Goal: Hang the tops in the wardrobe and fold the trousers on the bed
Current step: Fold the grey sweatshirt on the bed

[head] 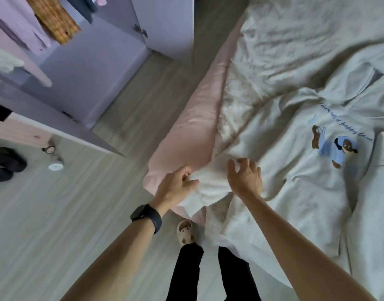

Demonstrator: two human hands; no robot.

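Loosely spread right hand (245,178) above garment (210,189)

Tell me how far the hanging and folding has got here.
Done: some garments hang in the wardrobe. In hand: the left hand grips a white garment at the corner of the bed, the right hand open above it. Left: the puppy-print sweatshirt lies unhung on the bed; no folded trousers show.

Bed (284,51) cover: off-white, with a faint beige pattern. Bed side: pink. Top (312,118) on the bed: white, with blue script and a brown-and-blue dog print. Cloth (210,185) at the bed's near edge: white. Wardrobe (95,68) left of the bed: lilac; its hanging garment (54,18): orange check. Floor (45,224): pale grey woodgrain.
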